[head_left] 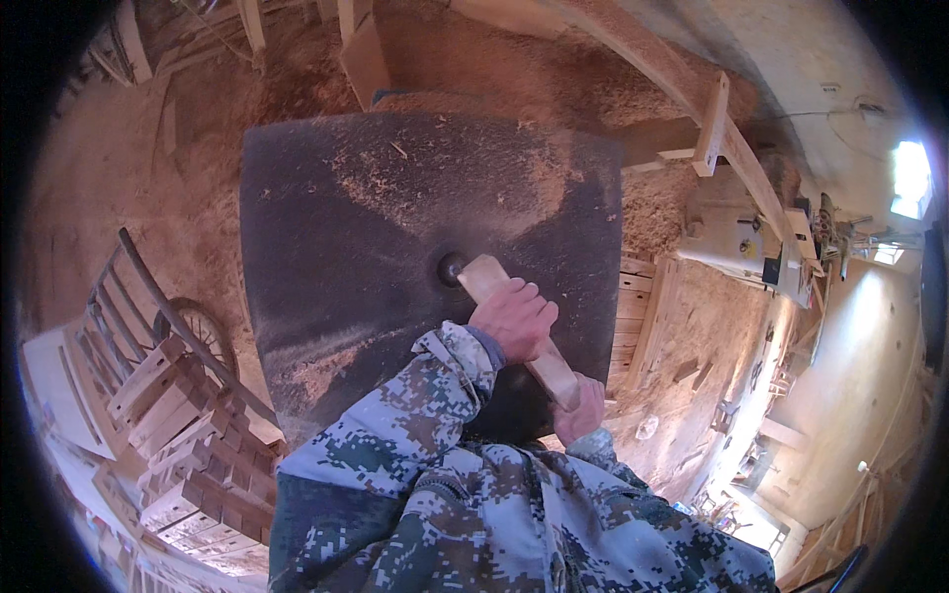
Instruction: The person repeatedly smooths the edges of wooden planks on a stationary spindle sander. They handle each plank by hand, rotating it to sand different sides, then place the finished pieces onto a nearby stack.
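Note:
My left hand point(514, 321) is wrapped round the upper part of a short pale wooden block point(482, 278). Nearer to my body, my right hand point(580, 410) grips the lower end of the same block. The block lies at a slant over a dark machine table point(326, 237). Its far end is close beside a round spindle point(452, 269) in the middle of the table; whether they touch I cannot tell. Wood shavings are scattered over the far part and the near left of the tabletop. My fingertips under the block are hidden.
At the left stand a stack of wooden pieces point(178, 405) and a cart with a spoked wheel point(203, 331). A long curved beam point(662, 74) crosses at the upper right. Sawdust point(474, 49) is heaped behind the table. Slatted wooden boards point(633, 306) stand off its right edge.

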`<state>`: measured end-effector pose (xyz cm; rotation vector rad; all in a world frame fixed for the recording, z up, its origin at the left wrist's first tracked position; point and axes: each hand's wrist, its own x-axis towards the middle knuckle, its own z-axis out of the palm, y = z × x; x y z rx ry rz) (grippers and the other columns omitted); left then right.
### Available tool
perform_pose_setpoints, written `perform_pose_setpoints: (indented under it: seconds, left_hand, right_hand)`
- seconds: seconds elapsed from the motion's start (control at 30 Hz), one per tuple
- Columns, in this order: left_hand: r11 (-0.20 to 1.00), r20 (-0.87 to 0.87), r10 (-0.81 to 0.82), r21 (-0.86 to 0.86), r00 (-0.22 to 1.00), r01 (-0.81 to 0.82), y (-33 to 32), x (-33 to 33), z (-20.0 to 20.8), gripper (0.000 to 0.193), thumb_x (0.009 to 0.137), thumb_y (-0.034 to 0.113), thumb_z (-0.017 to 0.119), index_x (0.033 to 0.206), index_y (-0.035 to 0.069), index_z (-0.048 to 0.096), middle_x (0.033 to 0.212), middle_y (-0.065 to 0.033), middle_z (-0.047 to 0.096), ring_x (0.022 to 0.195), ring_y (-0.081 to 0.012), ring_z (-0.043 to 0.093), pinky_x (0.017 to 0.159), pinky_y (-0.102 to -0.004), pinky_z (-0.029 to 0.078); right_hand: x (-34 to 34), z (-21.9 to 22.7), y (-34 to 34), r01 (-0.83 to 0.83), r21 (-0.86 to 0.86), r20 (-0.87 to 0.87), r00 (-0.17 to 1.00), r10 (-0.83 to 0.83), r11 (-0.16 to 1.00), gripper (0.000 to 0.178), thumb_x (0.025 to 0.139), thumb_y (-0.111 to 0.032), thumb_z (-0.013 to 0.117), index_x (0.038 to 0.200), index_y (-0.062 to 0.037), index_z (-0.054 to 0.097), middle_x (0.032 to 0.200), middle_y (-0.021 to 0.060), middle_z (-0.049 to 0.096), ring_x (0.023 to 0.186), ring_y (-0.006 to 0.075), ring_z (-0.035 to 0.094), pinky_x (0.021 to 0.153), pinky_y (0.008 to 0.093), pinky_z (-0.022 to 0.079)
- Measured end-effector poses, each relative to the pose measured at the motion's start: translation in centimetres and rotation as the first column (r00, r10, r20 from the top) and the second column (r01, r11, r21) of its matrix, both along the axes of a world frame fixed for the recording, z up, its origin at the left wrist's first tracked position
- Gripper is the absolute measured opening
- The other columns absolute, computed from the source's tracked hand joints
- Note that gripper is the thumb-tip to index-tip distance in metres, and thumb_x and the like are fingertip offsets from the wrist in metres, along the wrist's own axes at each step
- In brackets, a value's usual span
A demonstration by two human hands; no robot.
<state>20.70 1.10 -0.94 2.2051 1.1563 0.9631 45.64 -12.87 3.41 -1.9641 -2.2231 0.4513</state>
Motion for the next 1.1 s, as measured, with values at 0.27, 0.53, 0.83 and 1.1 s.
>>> perform_pose_setpoints:
  seconds: [0.27, 0.53, 0.83, 1.1]
  left_hand:
    - [0.995, -0.004, 0.084, 0.046, 0.996, -0.084, -2.7, -1.3, 0.2, 0.025, 0.071, 0.017, 0.076, 0.093, 0.009, 0.066, 0.077, -0.0031, 0.060, 0.083, -0.0252, 0.061, 0.083, -0.0405, 0.050]
    - [0.993, 0.085, 0.049, 0.101, 0.995, -0.057, -3.3, -0.8, 2.3, 0.031, 0.071, 0.016, 0.076, 0.100, 0.008, 0.068, 0.091, -0.0055, 0.064, 0.097, -0.0280, 0.063, 0.102, -0.0477, 0.049]
    - [1.000, -0.016, 0.007, 0.020, 1.000, -0.007, -0.5, 1.0, 0.3, 0.019, 0.081, 0.019, 0.073, 0.095, 0.008, 0.067, 0.082, -0.0057, 0.063, 0.090, -0.0257, 0.063, 0.096, -0.0424, 0.048]
    - [0.998, 0.021, 0.040, 0.044, 0.999, -0.041, 0.1, 0.3, 0.0, 0.014, 0.079, 0.017, 0.074, 0.087, 0.013, 0.064, 0.079, -0.0031, 0.060, 0.087, -0.0238, 0.061, 0.092, -0.0387, 0.048]
  right_hand:
    - [0.0, 0.7, 0.2, -0.053, -0.038, -0.046, 0.998, 0.052, 0.998, 0.064, 0.063, -0.006, 0.081, 0.124, -0.0007, 0.063, 0.113, 0.0202, 0.069, 0.104, 0.0430, 0.063, 0.096, 0.0519, 0.050]
    - [3.2, 2.8, 1.0, 0.007, -0.443, -0.192, 0.976, -0.103, 0.896, 0.081, 0.061, -0.019, 0.093, 0.134, -0.0006, 0.063, 0.122, 0.0196, 0.067, 0.118, 0.0417, 0.060, 0.107, 0.0504, 0.048]
    - [2.2, 1.3, 0.5, -0.001, -0.158, -0.013, 1.000, -0.001, 0.987, 0.070, 0.070, -0.011, 0.082, 0.136, -0.0013, 0.059, 0.129, 0.0229, 0.062, 0.119, 0.0445, 0.057, 0.105, 0.0522, 0.047]
    - [0.9, -0.3, -0.1, -0.017, -0.040, 0.000, 1.000, 0.017, 0.999, 0.066, 0.072, -0.008, 0.079, 0.135, -0.0009, 0.059, 0.121, 0.0215, 0.066, 0.112, 0.0452, 0.060, 0.100, 0.0527, 0.050]
